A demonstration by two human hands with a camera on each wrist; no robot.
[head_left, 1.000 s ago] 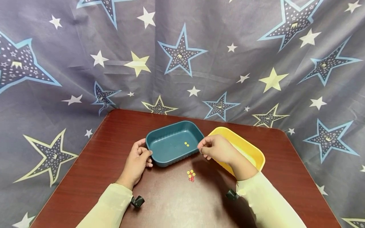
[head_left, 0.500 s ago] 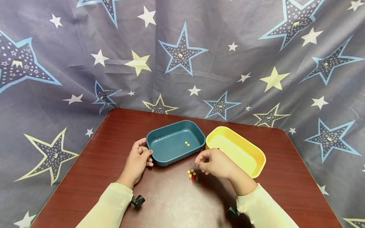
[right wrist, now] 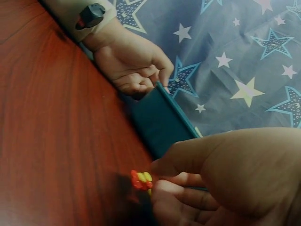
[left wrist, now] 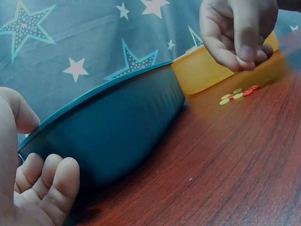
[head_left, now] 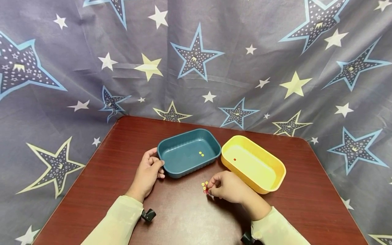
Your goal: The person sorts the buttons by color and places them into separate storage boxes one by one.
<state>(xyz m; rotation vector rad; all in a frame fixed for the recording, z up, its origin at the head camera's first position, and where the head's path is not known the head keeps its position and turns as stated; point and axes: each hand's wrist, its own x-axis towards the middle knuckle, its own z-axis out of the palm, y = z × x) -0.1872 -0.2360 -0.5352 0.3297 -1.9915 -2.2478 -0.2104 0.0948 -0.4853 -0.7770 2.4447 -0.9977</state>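
My left hand point(head_left: 148, 175) holds the near left end of a dark teal plastic tray point(head_left: 179, 158), thumb over the rim and fingers against the outer wall point(left wrist: 117, 136). Two yellow buttons point(head_left: 201, 154) lie inside that tray. In front of it, a small cluster of red and yellow buttons point(head_left: 204, 186) sits on the table. My right hand point(head_left: 228, 187) is at the cluster's right side, fingers bent and fingertips close over the buttons. Between thumb and forefinger a gap shows in the right wrist view, with nothing visibly held.
A yellow tray point(head_left: 260, 165) stands right of the teal one, with one red button point(head_left: 234, 159) in it. The reddish-brown table point(head_left: 171, 211) ends at a grey star-patterned curtain point(head_left: 196, 92). Black wrist mounts point(head_left: 148, 215) hang at both cuffs.
My right hand has moved from the yellow tray's near left edge down toward the button cluster. A red button in the yellow tray has come into view. The left hand keeps its hold.
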